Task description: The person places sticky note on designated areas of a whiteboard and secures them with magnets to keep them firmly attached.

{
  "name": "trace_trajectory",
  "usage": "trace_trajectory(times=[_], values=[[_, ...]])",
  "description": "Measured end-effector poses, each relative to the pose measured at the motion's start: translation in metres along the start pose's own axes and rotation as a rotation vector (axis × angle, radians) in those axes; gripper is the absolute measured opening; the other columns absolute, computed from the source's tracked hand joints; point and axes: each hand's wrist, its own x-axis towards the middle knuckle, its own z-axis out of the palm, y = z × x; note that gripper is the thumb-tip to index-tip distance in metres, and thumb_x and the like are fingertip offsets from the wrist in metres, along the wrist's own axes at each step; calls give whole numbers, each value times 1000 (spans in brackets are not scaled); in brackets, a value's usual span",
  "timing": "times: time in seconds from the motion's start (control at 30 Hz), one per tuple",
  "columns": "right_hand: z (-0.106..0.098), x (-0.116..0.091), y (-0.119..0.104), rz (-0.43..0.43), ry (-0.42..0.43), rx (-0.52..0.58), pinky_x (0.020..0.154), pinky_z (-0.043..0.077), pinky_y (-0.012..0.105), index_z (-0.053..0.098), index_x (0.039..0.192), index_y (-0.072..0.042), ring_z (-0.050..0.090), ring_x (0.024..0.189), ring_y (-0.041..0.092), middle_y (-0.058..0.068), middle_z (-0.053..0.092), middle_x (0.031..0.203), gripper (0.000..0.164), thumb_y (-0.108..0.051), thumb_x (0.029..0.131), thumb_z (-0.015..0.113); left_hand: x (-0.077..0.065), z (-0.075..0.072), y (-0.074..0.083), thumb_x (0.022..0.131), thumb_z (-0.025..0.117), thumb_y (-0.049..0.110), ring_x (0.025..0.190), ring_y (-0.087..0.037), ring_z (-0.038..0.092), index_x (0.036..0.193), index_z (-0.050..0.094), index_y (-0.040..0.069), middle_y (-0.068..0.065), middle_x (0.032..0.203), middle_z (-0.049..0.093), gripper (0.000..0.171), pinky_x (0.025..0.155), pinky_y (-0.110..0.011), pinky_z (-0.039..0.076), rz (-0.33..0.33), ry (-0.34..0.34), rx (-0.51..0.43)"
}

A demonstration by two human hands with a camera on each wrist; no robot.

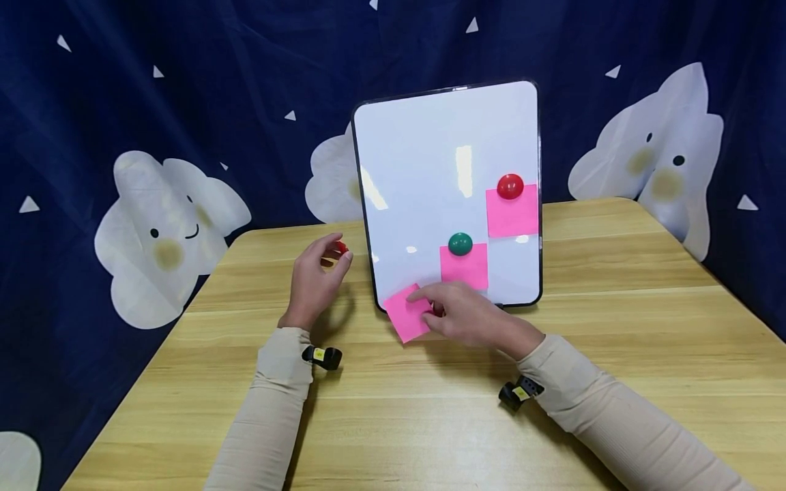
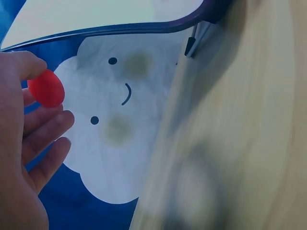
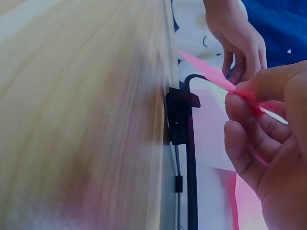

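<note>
My left hand (image 1: 314, 279) pinches a round red magnet (image 2: 46, 88) between thumb and fingers, left of the whiteboard (image 1: 424, 157). In front of the board's lower edge, my right hand (image 1: 467, 315) pinches a pink sticky note (image 1: 405, 315) by its right side; the note is tilted and overlaps the board's bottom left corner in the head view. Close above that hand, a green magnet (image 1: 460, 244) sits at the top of a second pink note (image 1: 469, 267) on the board. Higher at the right edge, another red magnet (image 1: 510, 186) sits over a third pink note (image 1: 512, 215).
The black-framed whiteboard stands upright on a wooden table (image 1: 393, 416), with a black clip (image 3: 178, 117) at its lower edge. Behind it hangs a dark blue curtain (image 1: 245, 54) with white clouds and triangles. Each wrist wears a small black camera (image 1: 330, 358).
</note>
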Motion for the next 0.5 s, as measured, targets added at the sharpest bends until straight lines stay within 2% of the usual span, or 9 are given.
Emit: trace_trajectory(times=[0.17,0.5], values=[[1,0,1,-34,45,3,58,44,24,71,121,-9,49,68,11,-7,56,79,31,-4,90,70,1,0,3,94,71,20,95,-20,67,129,64,6,-6,108,69,37,80,-46,55,18,8,-40],[-2,-1,1,-107,129,15,60,46,24,73,112,-8,50,70,11,-5,57,79,25,0,89,70,3,0,10,95,71,20,99,-17,65,126,66,6,-5,107,69,34,73,-40,55,67,23,-47]])
